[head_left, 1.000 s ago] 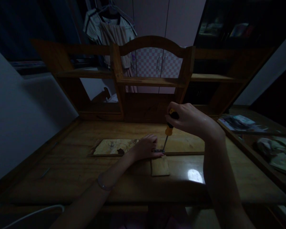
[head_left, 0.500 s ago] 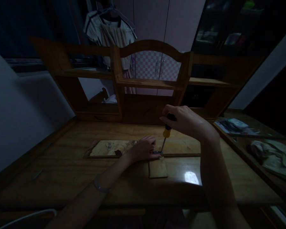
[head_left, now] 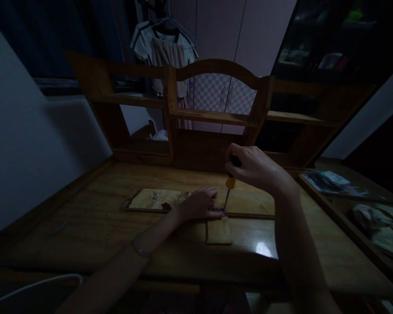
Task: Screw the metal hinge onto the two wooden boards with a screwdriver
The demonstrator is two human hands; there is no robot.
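Observation:
My right hand (head_left: 249,165) is closed around the black and yellow handle of a screwdriver (head_left: 230,181). The shaft points down, slightly tilted, and its tip meets a small metal bracket (head_left: 220,209), perhaps a hinge, at the front edge of a long wooden board (head_left: 249,203). With thumb and fingers, my left hand (head_left: 201,203) pinches the bracket against the board. Part of the bracket is hidden under those fingers. A small square wooden piece (head_left: 219,231) lies just in front, below my left thumb. The board's left part has a pale, torn-looking surface with dark marks.
A wooden desk (head_left: 101,244) carries the work, with an open shelf unit (head_left: 212,117) along its back. Papers and bags (head_left: 330,181) lie at the right, near crumpled cloth (head_left: 380,222). A white cable (head_left: 46,281) runs at the lower left. Clothes (head_left: 170,52) hang behind.
The view has shifted slightly, so the scene sits a little further right. Both hands keep their holds, and the screwdriver tip stays at the bracket.

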